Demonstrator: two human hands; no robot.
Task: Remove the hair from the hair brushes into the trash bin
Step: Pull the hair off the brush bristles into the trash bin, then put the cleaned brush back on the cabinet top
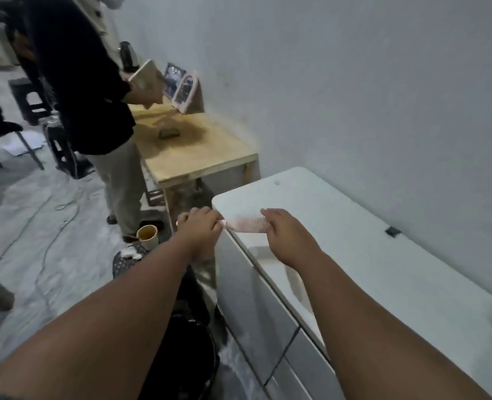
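A pale pink comb, which looks like smooth plastic, lies over a white table whose top has a matt, faintly pebbled plastic finish. Behind it, a low table is bare, light wood with a dull, unvarnished surface and a darker stain. The floor looks like rough grey concrete, and the wall is flat, matt white paint.

White table with a small dark object near the wall.
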